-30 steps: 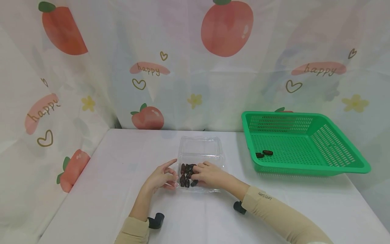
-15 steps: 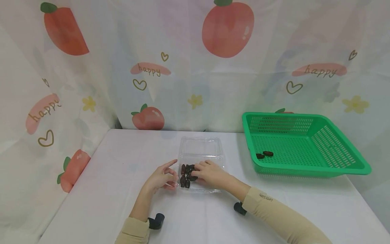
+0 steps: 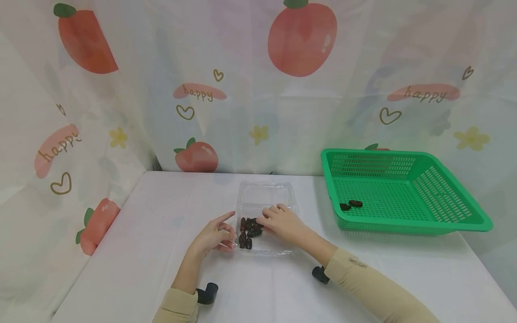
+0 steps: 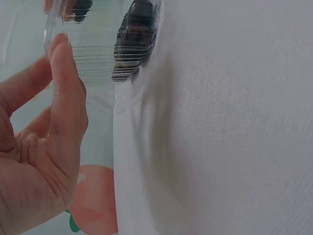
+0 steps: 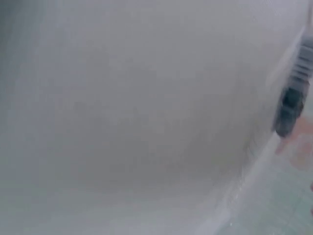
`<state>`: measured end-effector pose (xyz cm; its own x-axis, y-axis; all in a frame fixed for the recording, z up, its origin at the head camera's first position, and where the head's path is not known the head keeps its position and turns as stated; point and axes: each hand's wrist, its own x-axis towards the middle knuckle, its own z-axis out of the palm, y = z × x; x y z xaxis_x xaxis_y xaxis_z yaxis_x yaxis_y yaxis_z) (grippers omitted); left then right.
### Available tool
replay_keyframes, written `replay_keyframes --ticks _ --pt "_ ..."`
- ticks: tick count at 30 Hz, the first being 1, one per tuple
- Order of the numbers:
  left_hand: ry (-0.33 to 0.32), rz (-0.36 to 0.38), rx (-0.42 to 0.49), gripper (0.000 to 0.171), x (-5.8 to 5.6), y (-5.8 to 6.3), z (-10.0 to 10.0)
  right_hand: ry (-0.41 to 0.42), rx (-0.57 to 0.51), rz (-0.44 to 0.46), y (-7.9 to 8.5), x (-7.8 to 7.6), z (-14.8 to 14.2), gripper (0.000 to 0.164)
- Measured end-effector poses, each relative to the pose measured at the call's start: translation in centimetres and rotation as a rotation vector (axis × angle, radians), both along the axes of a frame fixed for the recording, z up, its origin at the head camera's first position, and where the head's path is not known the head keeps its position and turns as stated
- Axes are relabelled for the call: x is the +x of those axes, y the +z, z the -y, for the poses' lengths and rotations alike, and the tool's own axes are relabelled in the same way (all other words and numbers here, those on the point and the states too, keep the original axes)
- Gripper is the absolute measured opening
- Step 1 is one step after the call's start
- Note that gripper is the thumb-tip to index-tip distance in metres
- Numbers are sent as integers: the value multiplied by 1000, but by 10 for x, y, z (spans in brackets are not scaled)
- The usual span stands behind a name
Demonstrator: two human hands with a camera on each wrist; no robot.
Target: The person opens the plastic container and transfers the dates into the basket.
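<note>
A clear plastic clamshell box stands with its lid raised at the back. Several dark brown dates lie in its left half; through the clear wall, dates also show in the left wrist view. At the box's left edge my left hand pinches the rim, index finger stretched out along it. My right hand hovers over the right half of the box with fingers relaxed, fingertips close to the back dates, no date visible in it. Blurred dates appear at the right edge of the right wrist view.
A green slotted plastic basket sits at the right of the white table, with two dates in its left corner. A patterned cloth hangs behind the table.
My right hand has slid a date from the front of the box up against the others, then let go and drawn back to the right. The left hand has stayed at the box's edge.
</note>
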<state>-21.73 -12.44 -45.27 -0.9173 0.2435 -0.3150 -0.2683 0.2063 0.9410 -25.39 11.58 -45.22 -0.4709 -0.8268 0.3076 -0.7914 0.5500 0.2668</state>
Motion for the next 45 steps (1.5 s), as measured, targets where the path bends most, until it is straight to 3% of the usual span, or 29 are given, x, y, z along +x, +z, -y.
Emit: replay_keyframes --ticks 7,18,26,40,45 --pt "6 -2 -3 68 0 1 -1 -69 -144 -93 21 -10 -22 19" --pt "15 2 -9 69 1 1 0 -203 -273 -119 54 -14 -74 23" --pt "2 -2 -8 70 0 0 -1 -322 -343 -115 60 -18 -112 24" --pt "13 10 -12 70 0 1 -1 -523 -328 -77 56 -23 -170 32" --pt "17 14 -17 69 0 1 -2 -594 -311 -14 55 -24 -187 31"
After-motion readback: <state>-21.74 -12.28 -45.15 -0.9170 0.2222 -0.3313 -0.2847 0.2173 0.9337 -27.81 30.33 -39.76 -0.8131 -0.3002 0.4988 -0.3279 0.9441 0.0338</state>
